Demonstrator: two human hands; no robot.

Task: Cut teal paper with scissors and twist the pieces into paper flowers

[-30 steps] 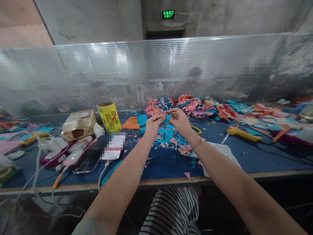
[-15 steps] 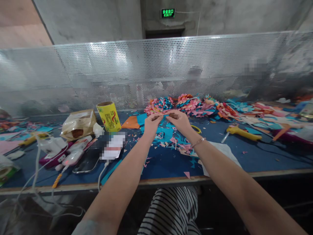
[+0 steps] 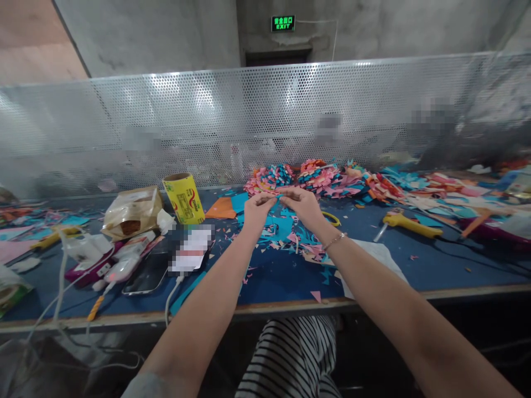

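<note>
My left hand (image 3: 257,211) and my right hand (image 3: 305,207) meet over the middle of the table, fingertips nearly touching. Both are closed in a pinch on a small blue strip (image 3: 279,197), whose ends the fingers hide; whether it is paper or thin foam I cannot tell. Beneath them lies a litter of blue and pink scraps (image 3: 290,237). Just beyond the fingers sit fringed bundles (image 3: 317,176) of pink, blue and orange strips. A yellow ring-shaped handle (image 3: 333,219) shows beside my right wrist.
A yellow glue gun (image 3: 412,225) lies to the right, near a white sheet (image 3: 375,262). On the left are a yellow tape roll (image 3: 183,199), a paper bag (image 3: 133,213), phones (image 3: 147,271) and a purple power strip (image 3: 93,268) with cables. A perforated metal screen (image 3: 265,116) stands behind.
Both hands stay in almost the same place, with only slight finger movement around the blue strip. The view has shifted a little.
</note>
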